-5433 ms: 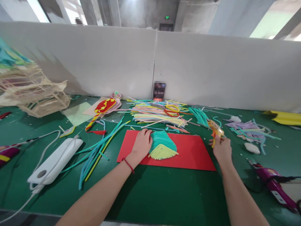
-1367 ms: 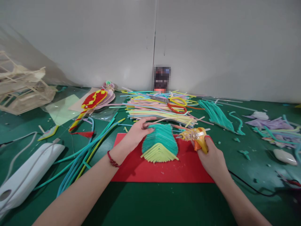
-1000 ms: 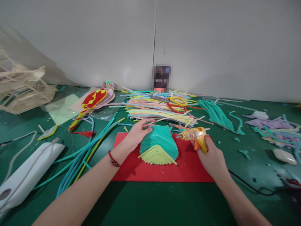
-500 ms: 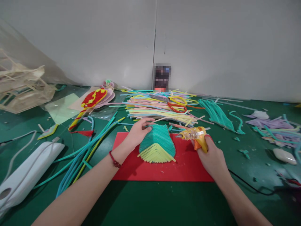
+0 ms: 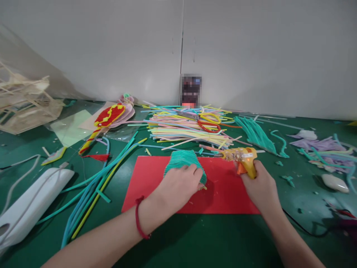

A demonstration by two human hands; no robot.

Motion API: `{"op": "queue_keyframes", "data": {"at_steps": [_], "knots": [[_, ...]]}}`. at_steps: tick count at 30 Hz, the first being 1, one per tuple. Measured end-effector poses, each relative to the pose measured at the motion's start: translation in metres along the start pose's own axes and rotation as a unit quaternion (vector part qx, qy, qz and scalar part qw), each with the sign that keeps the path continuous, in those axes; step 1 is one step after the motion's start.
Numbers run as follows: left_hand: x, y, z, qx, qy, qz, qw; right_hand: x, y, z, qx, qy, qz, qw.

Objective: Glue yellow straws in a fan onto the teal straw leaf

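A leaf-shaped piece made of green pipe cleaners (image 5: 182,159) lies on a red board (image 5: 231,197). My left hand (image 5: 181,186) reaches across its lower part, fingers curled closed at the lower right edge. Its yellow-green end is mostly hidden under that hand; only a small tip shows beside the fingers. My right hand (image 5: 259,186) is wrapped round the handle of a yellow hot glue gun (image 5: 247,158) with an orange trigger. The gun's nozzle points left, above the board's upper edge, near the top right of the leaf-shaped piece.
Behind the board lies a heap of pastel pipe cleaners (image 5: 178,132) with scissors (image 5: 209,126) on top. Green bundles (image 5: 258,136) and scraps lie right. Left are long blue-green strands (image 5: 95,190), a white power strip (image 5: 36,204) and a red-yellow fan-shaped craft (image 5: 110,115).
My left hand has moved from the top left of the green piece down to its lower right edge, and its fingers have closed. The glue gun has shifted slightly right.
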State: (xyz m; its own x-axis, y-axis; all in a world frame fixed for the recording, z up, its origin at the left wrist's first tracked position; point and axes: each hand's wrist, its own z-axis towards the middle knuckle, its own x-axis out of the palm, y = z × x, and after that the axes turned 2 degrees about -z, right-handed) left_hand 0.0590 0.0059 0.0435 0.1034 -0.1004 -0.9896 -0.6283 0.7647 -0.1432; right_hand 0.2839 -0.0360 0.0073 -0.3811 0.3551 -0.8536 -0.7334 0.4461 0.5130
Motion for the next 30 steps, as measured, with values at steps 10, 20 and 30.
{"op": "queue_keyframes", "data": {"at_steps": [10,20,30], "knots": [[0.029,-0.028,-0.007,-0.014,-0.047,0.088,0.995,0.004,0.008,-0.006,0.013,0.094,0.029,0.995],[0.025,-0.028,-0.011,-0.032,-0.134,0.086,0.987,0.01,0.006,-0.006,-0.038,0.105,0.005,0.994],[0.023,-0.009,-0.03,-0.097,-0.257,-0.08,0.958,0.02,0.006,-0.018,-0.081,0.085,-0.073,0.99]]}}
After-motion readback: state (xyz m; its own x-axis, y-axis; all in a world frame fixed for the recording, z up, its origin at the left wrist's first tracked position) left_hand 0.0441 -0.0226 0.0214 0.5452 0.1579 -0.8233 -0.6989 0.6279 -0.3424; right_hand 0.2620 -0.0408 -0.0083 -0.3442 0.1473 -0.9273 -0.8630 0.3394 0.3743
